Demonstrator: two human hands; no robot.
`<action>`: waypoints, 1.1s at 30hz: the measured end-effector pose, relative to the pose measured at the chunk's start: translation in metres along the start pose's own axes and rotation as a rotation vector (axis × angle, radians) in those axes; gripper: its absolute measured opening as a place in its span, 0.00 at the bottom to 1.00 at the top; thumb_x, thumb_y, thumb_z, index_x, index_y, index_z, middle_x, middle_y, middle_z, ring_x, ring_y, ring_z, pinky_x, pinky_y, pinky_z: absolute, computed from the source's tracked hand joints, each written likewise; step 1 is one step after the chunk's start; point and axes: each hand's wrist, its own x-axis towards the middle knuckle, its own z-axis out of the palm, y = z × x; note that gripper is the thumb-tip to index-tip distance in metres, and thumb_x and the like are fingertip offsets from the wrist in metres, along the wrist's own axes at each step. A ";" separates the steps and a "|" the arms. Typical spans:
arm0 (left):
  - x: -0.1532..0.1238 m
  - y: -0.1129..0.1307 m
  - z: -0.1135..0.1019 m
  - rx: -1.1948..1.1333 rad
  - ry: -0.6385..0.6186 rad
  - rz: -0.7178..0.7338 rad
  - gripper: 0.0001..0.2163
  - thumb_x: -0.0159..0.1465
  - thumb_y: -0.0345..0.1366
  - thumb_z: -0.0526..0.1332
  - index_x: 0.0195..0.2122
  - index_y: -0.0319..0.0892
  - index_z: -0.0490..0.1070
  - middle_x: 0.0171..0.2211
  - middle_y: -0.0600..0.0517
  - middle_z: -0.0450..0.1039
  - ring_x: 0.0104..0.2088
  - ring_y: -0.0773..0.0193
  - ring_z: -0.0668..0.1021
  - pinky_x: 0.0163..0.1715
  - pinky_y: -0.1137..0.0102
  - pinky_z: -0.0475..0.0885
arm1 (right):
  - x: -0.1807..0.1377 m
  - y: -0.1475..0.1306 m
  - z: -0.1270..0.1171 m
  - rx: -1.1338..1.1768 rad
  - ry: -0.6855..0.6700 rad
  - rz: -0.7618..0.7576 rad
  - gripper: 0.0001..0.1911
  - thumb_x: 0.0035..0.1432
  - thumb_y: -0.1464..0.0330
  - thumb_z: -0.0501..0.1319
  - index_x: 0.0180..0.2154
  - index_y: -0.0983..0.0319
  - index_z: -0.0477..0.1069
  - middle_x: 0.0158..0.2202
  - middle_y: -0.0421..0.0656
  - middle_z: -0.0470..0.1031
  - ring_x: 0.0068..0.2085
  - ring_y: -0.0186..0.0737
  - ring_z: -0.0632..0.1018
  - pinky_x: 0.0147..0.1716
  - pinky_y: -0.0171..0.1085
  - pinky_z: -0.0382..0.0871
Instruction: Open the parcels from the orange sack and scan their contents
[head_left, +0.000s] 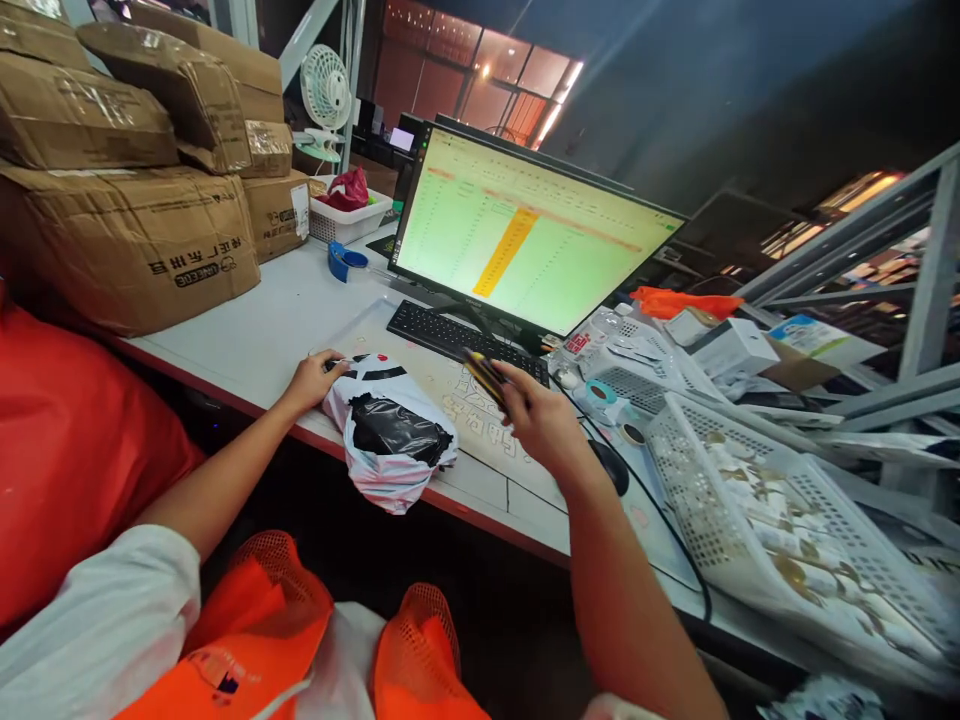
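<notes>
My left hand [313, 378] rests on the far left end of a white plastic parcel [390, 430] with black patches, fingers curled on its edge. The parcel lies at the front edge of the white table [262, 330]. My right hand [541, 420] is closed around a dark handheld device with yellow trim [484, 374], raised just right of the parcel and pointing toward it. Behind both hands lie a black keyboard [450, 338] and a monitor [525, 235] showing a green spreadsheet with an orange column.
Cardboard boxes [127, 230] are stacked at the left. White mesh baskets [787, 520] with packets fill the right side, beside a black mouse [611, 466] and its cable. A blue tape dispenser [345, 262], a small fan [325, 95] and a basket stand further back. Orange mesh bags [262, 620] sit below.
</notes>
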 end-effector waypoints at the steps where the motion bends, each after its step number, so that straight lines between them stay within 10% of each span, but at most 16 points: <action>1: 0.000 0.000 0.000 0.016 -0.004 0.003 0.16 0.63 0.47 0.60 0.42 0.40 0.79 0.44 0.45 0.82 0.46 0.54 0.80 0.50 0.66 0.71 | 0.016 -0.023 0.001 0.022 -0.044 -0.110 0.23 0.70 0.58 0.51 0.60 0.54 0.74 0.29 0.42 0.80 0.28 0.40 0.78 0.36 0.39 0.71; 8: 0.000 0.005 -0.003 0.138 -0.047 0.006 0.12 0.65 0.43 0.60 0.40 0.41 0.77 0.38 0.48 0.81 0.38 0.58 0.79 0.41 0.69 0.71 | 0.077 -0.133 0.056 -0.065 -0.419 -0.344 0.08 0.59 0.70 0.64 0.34 0.58 0.83 0.27 0.47 0.78 0.36 0.50 0.80 0.45 0.45 0.68; 13: -0.003 0.003 -0.001 0.186 -0.069 0.000 0.12 0.67 0.42 0.58 0.42 0.40 0.76 0.38 0.47 0.81 0.37 0.57 0.78 0.41 0.67 0.70 | 0.023 -0.083 0.008 -0.146 -0.487 -0.342 0.07 0.57 0.68 0.64 0.30 0.54 0.81 0.22 0.43 0.73 0.24 0.40 0.74 0.32 0.39 0.65; 19: 0.002 0.007 -0.005 0.159 -0.113 0.000 0.10 0.64 0.40 0.63 0.41 0.41 0.76 0.39 0.46 0.80 0.41 0.54 0.79 0.46 0.65 0.71 | -0.063 0.012 -0.054 -0.414 -0.387 -0.120 0.20 0.66 0.59 0.55 0.55 0.48 0.78 0.30 0.47 0.80 0.27 0.44 0.78 0.26 0.39 0.63; 24: -0.011 0.066 -0.020 0.236 0.113 0.371 0.12 0.67 0.39 0.61 0.49 0.42 0.75 0.54 0.44 0.75 0.59 0.50 0.72 0.63 0.56 0.62 | -0.086 0.058 0.001 -0.353 -0.151 0.122 0.26 0.71 0.63 0.49 0.66 0.54 0.67 0.45 0.51 0.79 0.39 0.49 0.81 0.33 0.42 0.72; 29: -0.047 0.112 -0.003 0.285 -0.480 0.755 0.12 0.71 0.42 0.60 0.50 0.43 0.77 0.54 0.45 0.76 0.56 0.54 0.74 0.62 0.59 0.63 | -0.085 0.069 0.063 -0.400 -0.120 0.213 0.26 0.69 0.67 0.52 0.65 0.58 0.68 0.53 0.55 0.73 0.50 0.53 0.78 0.49 0.49 0.74; 33: -0.063 0.108 0.016 0.296 -0.517 0.794 0.12 0.74 0.37 0.55 0.41 0.39 0.77 0.44 0.45 0.78 0.48 0.57 0.75 0.54 0.64 0.68 | -0.057 0.046 0.066 -0.182 -0.009 0.080 0.23 0.69 0.65 0.52 0.61 0.60 0.72 0.57 0.55 0.72 0.58 0.54 0.74 0.59 0.54 0.68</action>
